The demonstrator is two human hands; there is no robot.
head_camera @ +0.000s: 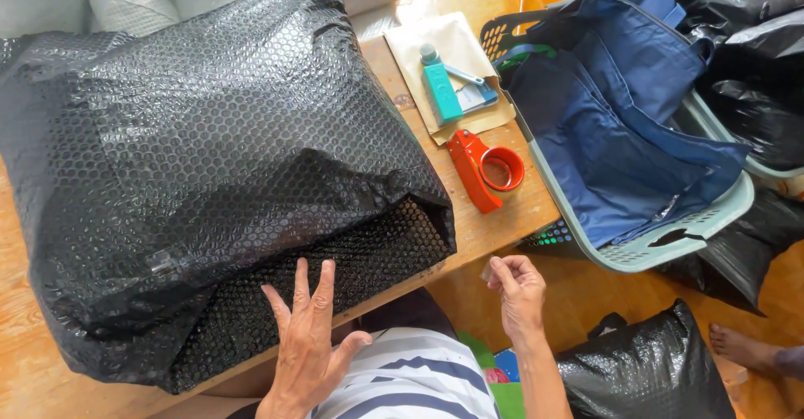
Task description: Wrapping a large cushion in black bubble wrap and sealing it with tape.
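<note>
On the wooden table [494, 222], a large parcel wrapped in black bubble wrap [209, 159] is seen filling most of the surface, its folded near edge hanging toward the person. The left hand [308, 344] is laid flat against that near flap, fingers spread wide, the palm pressed on the wrap. The right hand [517, 295] is held up just off the table's near corner, apart from the parcel; thumb and fingertips are pinched together on a small pale scrap [487, 273], too small to be identified. Beyond it, an orange tape dispenser [484, 168] is lying on the bare wood, just beside the parcel's right side. Farther back, a teal tube [439, 84] is rested on a beige cloth [456, 46]. To the right, a plastic basket [670, 247] is filled with navy fabric [620, 126].
</note>
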